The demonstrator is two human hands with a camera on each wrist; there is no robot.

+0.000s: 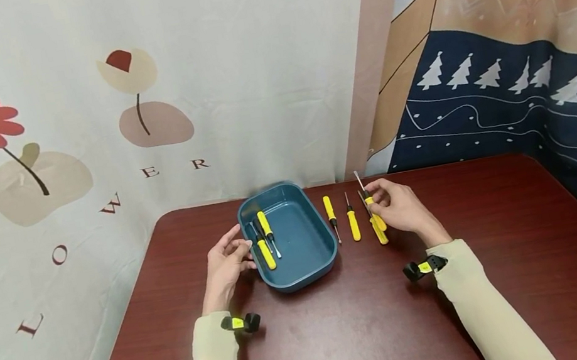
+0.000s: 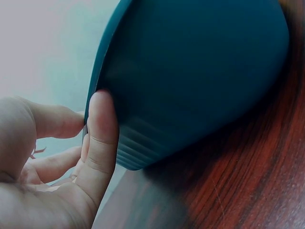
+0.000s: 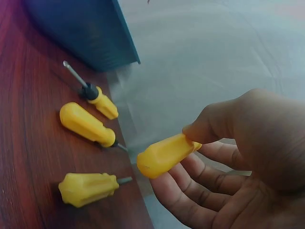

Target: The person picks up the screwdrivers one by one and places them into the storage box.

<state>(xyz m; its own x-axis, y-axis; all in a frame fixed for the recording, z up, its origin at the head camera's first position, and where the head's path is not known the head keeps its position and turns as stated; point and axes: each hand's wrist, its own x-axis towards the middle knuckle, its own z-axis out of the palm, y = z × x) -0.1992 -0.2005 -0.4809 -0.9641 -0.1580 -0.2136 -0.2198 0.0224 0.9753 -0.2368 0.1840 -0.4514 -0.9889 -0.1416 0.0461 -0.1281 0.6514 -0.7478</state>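
Observation:
My left hand (image 1: 226, 270) pinches the left rim of a blue rectangular tray (image 1: 310, 275) between thumb and fingers; the left wrist view shows the tray's outer wall (image 2: 200, 71) close up. Inside the tray, along its left side, lie yellow-and-black screwdrivers (image 1: 267, 255). With its thumb and fingers, my right hand (image 1: 402, 207) holds a screwdriver by its yellow handle (image 3: 164, 155), blade pointing away toward the back. Right below it on the table lies another yellow-handled screwdriver (image 1: 380, 236), partly covered in the head view.
Between tray and right hand, two more screwdrivers lie on the dark red table (image 1: 338, 337): one (image 1: 329, 208) with its blade toward me, one (image 1: 354, 225) with its blade pointing away. A printed curtain (image 1: 261, 82) hangs right behind the table's back edge.

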